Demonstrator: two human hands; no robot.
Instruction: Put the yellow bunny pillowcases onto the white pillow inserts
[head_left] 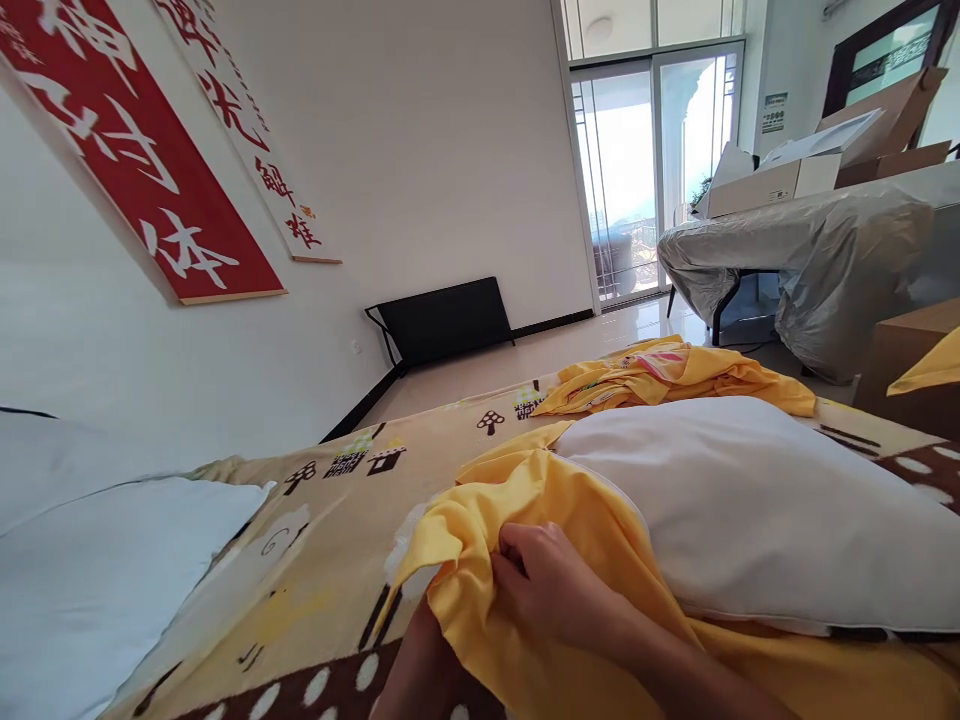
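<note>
The yellow pillowcase (525,500) lies bunched on the bed (330,560), its open end gathered around the near end of the white pillow (750,500), apparently so the pillow can pass through it. Your right hand (547,590) pinches its edge, fingers curled shut, wrist low. Your left hand (420,670) is tucked under the cloth; I cannot tell its grip.

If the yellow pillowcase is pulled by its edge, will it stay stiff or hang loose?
Likely floppy: the yellow pillowcase bunches in folds under the right hand. Probably light, since it drapes thinly over the white pillow. It may drag that pillow along.
</note>
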